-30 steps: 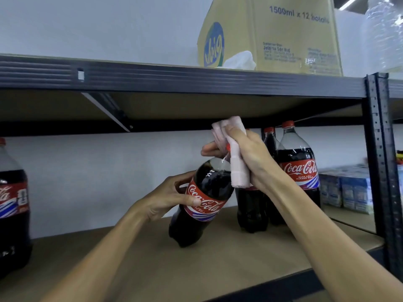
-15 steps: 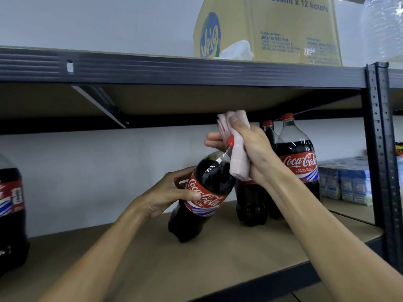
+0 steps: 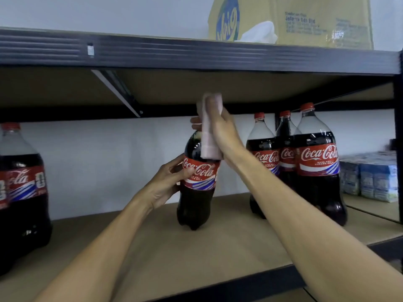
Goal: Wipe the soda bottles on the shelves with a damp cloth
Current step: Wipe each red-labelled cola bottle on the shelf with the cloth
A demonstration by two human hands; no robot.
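- Wooden shelf board [image 3: 218, 258] sits in a dark metal rack against a white wall; a yellow cardboard box [image 3: 316, 22] rests on the upper shelf, toward its right end.
- At the board's left edge stands a lone cola bottle [image 3: 19, 192].
- Left hand [image 3: 168, 184] grips the label of the middle Coca-Cola bottle [image 3: 196, 203], which stands upright near the board's centre.
- Pink cloth [image 3: 208, 140] covers that bottle's neck and cap, clamped there by the right hand [image 3: 224, 131].
- Three more Coca-Cola bottles [image 3: 318, 162] cluster near the right edge.
- Blue cartons [image 3: 370, 179] lie beyond the right post.
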